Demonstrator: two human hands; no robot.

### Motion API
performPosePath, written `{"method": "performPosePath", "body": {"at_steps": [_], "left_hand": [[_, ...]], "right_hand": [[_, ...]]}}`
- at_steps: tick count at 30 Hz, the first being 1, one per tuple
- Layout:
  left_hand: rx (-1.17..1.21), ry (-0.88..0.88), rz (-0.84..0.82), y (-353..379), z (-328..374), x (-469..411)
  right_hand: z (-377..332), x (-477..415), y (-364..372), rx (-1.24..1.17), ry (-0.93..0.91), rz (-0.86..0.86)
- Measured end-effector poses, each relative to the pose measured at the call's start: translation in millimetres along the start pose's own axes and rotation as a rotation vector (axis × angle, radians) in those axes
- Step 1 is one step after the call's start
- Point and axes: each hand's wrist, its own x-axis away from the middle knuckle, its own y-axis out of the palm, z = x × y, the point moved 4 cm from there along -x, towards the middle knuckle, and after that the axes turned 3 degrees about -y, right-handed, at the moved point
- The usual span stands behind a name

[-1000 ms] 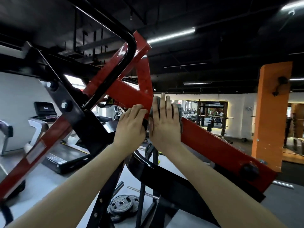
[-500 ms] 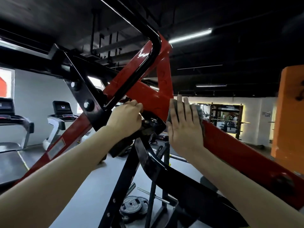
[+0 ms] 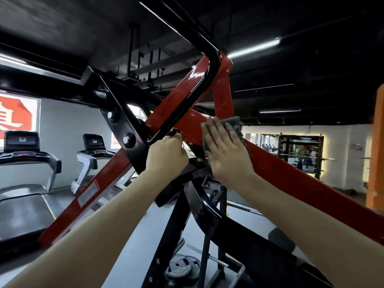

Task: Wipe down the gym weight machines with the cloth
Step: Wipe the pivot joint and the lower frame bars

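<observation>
A red and black weight machine fills the view; its red arm (image 3: pixel 295 179) slopes down to the right. My right hand (image 3: pixel 226 152) lies flat, fingers together, pressing a dark grey-green cloth (image 3: pixel 234 125) against the red arm near the joint. Only the cloth's top and left edges show around my fingers. My left hand (image 3: pixel 166 154) is closed around the lower end of a black bar (image 3: pixel 187 102) where it meets the black bolted plate (image 3: pixel 124 129).
Two treadmills (image 3: pixel 27 161) stand at the left by a white wall. Weight plates (image 3: pixel 180 269) lie on the grey floor below the black frame. An orange pillar (image 3: pixel 376 146) rises at the right edge, and a rack (image 3: pixel 301 154) stands far back.
My right hand has slid the cloth up along the red arm toward the joint. My left hand has shifted from the red beam onto the black bar's lower end. The view has swung leftwards.
</observation>
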Motion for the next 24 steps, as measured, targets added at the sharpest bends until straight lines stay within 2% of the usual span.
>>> {"method": "performPosePath", "body": {"at_steps": [3, 6, 12, 17, 20, 24], "left_hand": [[0.000, -0.014, 0.026, -2, 0, 1], [-0.039, -0.001, 0.026, -1, 2, 0], [-0.007, -0.013, 0.100, -2, 1, 1], [0.012, -0.025, 0.107, -2, -2, -1], [-0.004, -0.032, 0.086, -3, 0, 0], [-0.034, -0.034, 0.065, -2, 0, 1]], "right_hand": [[16, 45, -1, 0.001, -0.013, -0.017], [13, 46, 0, 0.002, -0.016, 0.024], [-25, -44, 5, 0.006, -0.006, 0.084], [-52, -96, 2, 0.060, -0.063, 0.010], [-43, -85, 3, 0.065, -0.066, 0.008], [-13, -23, 4, 0.023, -0.057, 0.033]]}}
